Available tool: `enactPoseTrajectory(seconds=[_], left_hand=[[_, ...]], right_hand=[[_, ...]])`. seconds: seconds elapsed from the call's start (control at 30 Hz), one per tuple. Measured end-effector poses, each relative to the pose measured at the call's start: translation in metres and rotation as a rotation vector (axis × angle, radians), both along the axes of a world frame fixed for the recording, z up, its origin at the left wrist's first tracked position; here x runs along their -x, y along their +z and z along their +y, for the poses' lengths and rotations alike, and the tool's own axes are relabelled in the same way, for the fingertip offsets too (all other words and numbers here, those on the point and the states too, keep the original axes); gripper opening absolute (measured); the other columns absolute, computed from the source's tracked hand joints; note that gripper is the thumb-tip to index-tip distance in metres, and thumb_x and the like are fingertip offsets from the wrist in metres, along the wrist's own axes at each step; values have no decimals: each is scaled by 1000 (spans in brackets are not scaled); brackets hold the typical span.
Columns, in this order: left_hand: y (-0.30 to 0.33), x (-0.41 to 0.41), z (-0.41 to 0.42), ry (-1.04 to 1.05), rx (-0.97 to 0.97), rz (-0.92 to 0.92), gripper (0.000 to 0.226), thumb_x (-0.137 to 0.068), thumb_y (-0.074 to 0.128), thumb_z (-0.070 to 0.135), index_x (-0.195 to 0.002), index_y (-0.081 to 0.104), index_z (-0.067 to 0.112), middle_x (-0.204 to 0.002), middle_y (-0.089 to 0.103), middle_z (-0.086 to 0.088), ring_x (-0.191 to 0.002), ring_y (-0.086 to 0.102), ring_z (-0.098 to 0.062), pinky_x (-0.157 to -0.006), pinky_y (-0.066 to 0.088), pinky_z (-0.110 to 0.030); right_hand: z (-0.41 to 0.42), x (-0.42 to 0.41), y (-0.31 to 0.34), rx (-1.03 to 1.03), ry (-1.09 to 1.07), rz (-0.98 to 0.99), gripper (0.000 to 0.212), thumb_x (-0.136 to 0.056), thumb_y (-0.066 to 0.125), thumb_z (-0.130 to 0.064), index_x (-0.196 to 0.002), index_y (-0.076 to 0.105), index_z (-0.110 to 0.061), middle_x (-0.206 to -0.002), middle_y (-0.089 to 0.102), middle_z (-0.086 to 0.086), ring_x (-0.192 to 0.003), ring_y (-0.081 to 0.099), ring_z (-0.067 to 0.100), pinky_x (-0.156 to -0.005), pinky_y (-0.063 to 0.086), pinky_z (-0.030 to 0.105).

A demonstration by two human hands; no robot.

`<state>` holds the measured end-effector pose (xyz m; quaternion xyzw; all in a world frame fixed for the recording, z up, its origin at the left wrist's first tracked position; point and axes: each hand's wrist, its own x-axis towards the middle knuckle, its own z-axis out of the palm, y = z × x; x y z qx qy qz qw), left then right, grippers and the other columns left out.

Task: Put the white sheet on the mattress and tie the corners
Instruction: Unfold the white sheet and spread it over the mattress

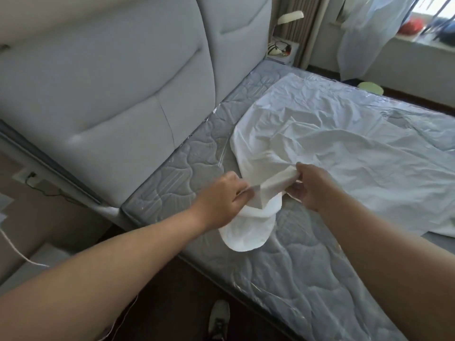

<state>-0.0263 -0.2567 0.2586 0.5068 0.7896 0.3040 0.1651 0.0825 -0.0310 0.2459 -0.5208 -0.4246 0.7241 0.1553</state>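
A wrinkled white sheet (344, 143) lies spread over the middle and far side of the grey quilted mattress (307, 279), which is wrapped in clear plastic. One corner of the sheet is bunched near the mattress's near left corner. My left hand (221, 200) pinches that bunched corner from the left. My right hand (312, 185) grips the same fold from the right, lifting it slightly off the mattress. A rounded loop of sheet hangs below my hands onto the mattress.
A grey padded headboard (110, 94) stands along the left of the mattress. A cluttered nightstand (280, 49) sits at the far corner. Cables (17, 249) lie on the floor at left. A shoe (219, 318) shows on the dark floor below.
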Motion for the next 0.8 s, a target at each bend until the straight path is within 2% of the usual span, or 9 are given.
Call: enactPoseTrajectory(seconds=[0.07,0.17,0.23,0.3,0.4,0.5,0.57,0.7,0.8], left_hand=[[20,16,12,105,-61,-13,40,-105,53,42,-82,60,10,-81,57,-2,-74,56,-17,-68,41,-37],[55,28,29,198,-160,-27,37,-105,55,38,-81,60,11,-68,57,1,-66,52,-10,-64,40,-31],[77,28,37,216,-189,-22,35,-106,56,37,-80,60,13,-62,52,3,-61,50,-8,-60,38,-25],[95,22,43,185,-203,21,43,-104,54,44,-84,61,6,-65,56,-6,-63,52,-16,-63,41,-31],[113,7,48,83,-192,93,42,-103,56,42,-74,54,12,-61,52,-5,-59,48,-18,-62,40,-33],[127,0,46,23,-154,219,45,-103,60,37,-64,40,28,-56,45,6,-55,43,-12,-58,34,-31],[134,10,42,36,-129,296,46,-103,60,35,-63,38,29,-57,46,6,-56,42,-13,-59,28,-36],[166,46,32,201,-117,440,30,-105,56,35,-89,69,13,-90,72,-15,-86,64,-37,-69,38,-38],[194,86,23,489,33,482,32,-105,54,36,-92,64,9,-108,69,-27,-97,63,-42,-74,40,-40]], right_hand=[[6,-11,23,59,-120,190,14,-104,53,-11,-116,57,-5,-105,62,14,-92,66,31,-88,59,47],[9,-31,51,96,-230,372,12,-93,52,6,-101,57,-2,-102,59,19,-90,63,30,-82,59,46],[11,-45,61,190,-282,447,25,-86,47,12,-109,54,2,-114,57,22,-105,63,34,-92,55,53],[14,-56,62,297,-307,420,41,-80,47,10,-120,51,1,-128,54,23,-118,60,38,-94,54,58],[11,-70,65,320,-265,226,37,-88,62,-6,-124,56,-9,-124,63,13,-102,67,28,-69,62,37],[3,-80,58,313,-268,120,26,-98,66,-19,-122,61,-13,-103,66,7,-77,65,19,-42,53,22],[-7,-79,55,309,-340,133,25,-99,64,-17,-123,63,-13,-99,65,7,-69,61,17,-38,49,19],[-46,-62,78,417,-434,528,24,-104,55,-13,-127,61,-9,-103,69,11,-77,65,20,-51,56,24],[-94,-48,104,431,-219,606,8,-104,54,-13,-103,62,-12,-89,66,7,-79,64,20,-70,55,33]])
